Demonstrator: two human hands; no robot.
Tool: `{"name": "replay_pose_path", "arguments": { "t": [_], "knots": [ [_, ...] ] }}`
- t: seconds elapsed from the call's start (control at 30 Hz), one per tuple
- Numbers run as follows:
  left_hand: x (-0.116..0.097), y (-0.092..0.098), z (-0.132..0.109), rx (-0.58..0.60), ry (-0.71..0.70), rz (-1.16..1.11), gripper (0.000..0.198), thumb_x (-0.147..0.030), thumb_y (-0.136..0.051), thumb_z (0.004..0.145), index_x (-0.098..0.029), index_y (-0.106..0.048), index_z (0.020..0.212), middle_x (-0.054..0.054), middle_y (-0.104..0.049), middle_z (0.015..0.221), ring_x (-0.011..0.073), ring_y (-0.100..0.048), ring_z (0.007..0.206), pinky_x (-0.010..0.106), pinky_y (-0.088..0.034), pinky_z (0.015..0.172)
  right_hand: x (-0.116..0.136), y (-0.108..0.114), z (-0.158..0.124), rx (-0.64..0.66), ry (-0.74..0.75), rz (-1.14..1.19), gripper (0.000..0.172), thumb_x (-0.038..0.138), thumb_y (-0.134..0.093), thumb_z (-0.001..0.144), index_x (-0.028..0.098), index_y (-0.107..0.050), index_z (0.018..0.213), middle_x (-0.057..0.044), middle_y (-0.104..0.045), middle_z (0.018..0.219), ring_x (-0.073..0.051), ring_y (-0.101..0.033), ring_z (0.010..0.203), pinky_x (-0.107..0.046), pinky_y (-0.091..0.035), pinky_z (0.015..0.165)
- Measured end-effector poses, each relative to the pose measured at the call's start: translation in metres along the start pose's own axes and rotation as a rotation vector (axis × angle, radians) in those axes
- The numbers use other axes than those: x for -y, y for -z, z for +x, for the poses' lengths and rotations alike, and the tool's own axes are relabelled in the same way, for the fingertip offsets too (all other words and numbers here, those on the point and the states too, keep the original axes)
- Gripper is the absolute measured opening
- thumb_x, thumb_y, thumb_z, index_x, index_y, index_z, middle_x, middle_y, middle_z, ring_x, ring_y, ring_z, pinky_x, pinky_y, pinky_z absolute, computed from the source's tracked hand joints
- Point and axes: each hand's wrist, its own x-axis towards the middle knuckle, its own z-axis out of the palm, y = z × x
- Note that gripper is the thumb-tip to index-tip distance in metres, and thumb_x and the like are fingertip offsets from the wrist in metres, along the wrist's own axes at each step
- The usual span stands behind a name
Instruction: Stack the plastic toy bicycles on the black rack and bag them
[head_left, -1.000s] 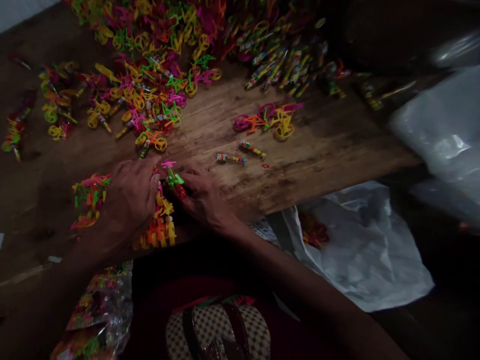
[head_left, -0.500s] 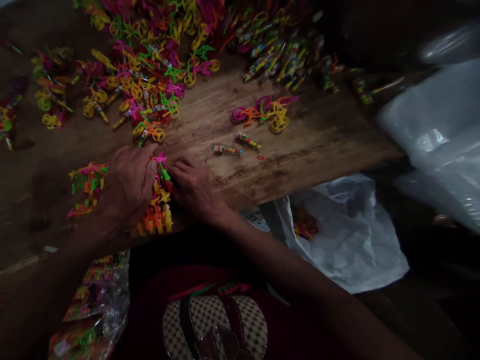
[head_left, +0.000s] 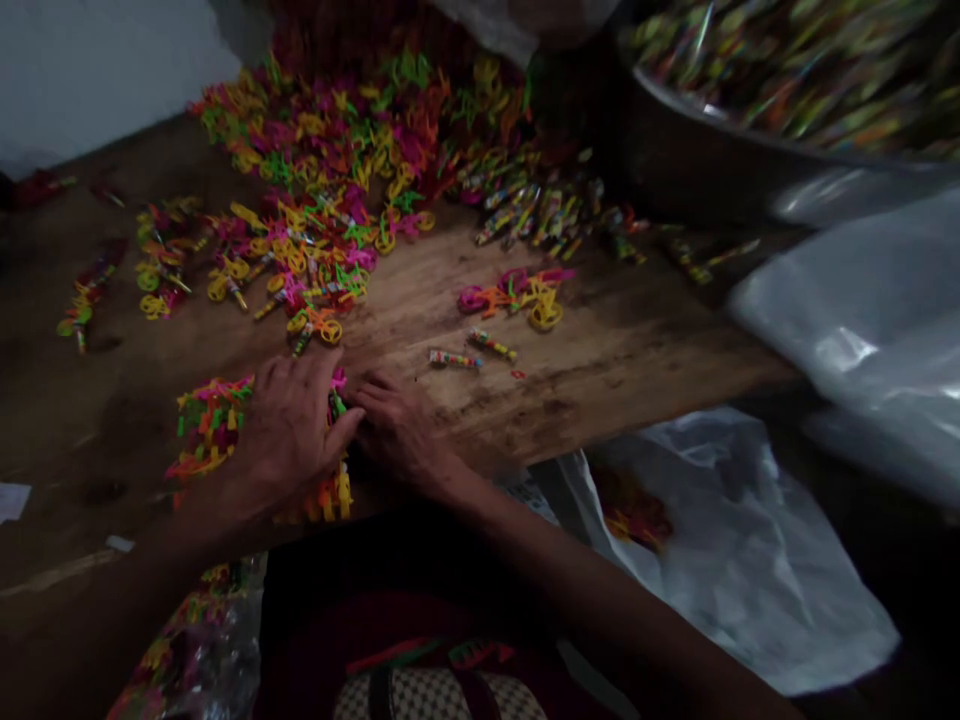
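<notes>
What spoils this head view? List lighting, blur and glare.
Head view: dim overall, the lap and lower corners nearly black; motion blur smears the bowl of toys top right; glare streaks the white plastic bag; the left hand and right hand are soft but readable.

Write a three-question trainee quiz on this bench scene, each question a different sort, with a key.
1. True or false: both hands rest on the wooden table.
2. Multiple choice: what lies directly under the left hand? A) a stack of plastic toy pieces B) a loose candy stick C) the white bag
3. Fill in: off the table's near edge, right of the right hand, lies a white plastic ____.

Key:
1. True.
2. A, the stack.
3. Bag.
</notes>
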Motion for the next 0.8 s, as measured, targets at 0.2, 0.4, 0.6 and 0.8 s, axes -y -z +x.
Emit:
{"name": "replay_pose_path", "arguments": {
  "t": [0.2,0.4,0.6,0.8],
  "knots": [
    [0.010,0.014,-0.005,-0.073,-0.019,-0.214,0.066,-0.053,-0.048,0.099,-0.013,-0.043,0.152,0.019,-0.057,0.149,0.0354,-0.054,0.137,0.054,-0.041,0.115,-0.015,0.049,0.022,0.122,-0.002,0.202,0.023,0.017,-0.055,0.096,0.022,-0.075,0.106,-0.007,-0.078,0.100,-0.021,-0.068,0.092,-0.032,-0.051,0.084],
    [0.086,0.042,0.053,-0.056,0.238,-0.116,0.039,-0.042,-0.046,0.099,-0.021,-0.067,0.125,0.011,-0.074,0.123,0.0287,-0.069,0.108,0.042,-0.051,0.098,-0.031,0.038,0.110,0.042,-0.063,-0.248,0.022,0.013,-0.053,0.094,0.016,-0.075,0.096,-0.013,-0.075,0.098,-0.024,-0.065,0.087,-0.034,-0.047,0.077],
    [0.144,0.008,0.108,0.132,0.212,-0.028,0.023,-0.035,-0.061,0.084,-0.018,-0.069,0.097,0.015,-0.073,0.103,0.0324,-0.067,0.097,0.039,-0.049,0.083,-0.037,-0.001,0.168,0.133,0.033,-0.511,0.023,0.008,-0.051,0.096,0.013,-0.072,0.101,-0.020,-0.067,0.124,-0.031,-0.055,0.118,-0.048,-0.039,0.106],
    [0.152,0.005,0.124,0.192,0.306,-0.196,0.017,-0.036,-0.068,0.074,-0.019,-0.066,0.072,0.007,-0.069,0.072,0.0283,-0.064,0.083,0.038,-0.047,0.079,-0.042,0.033,0.161,-0.003,0.056,-0.439,0.015,0.018,-0.055,0.097,0.015,-0.069,0.093,-0.014,-0.069,0.107,-0.029,-0.058,0.106,-0.048,-0.038,0.100]
  ]
}}
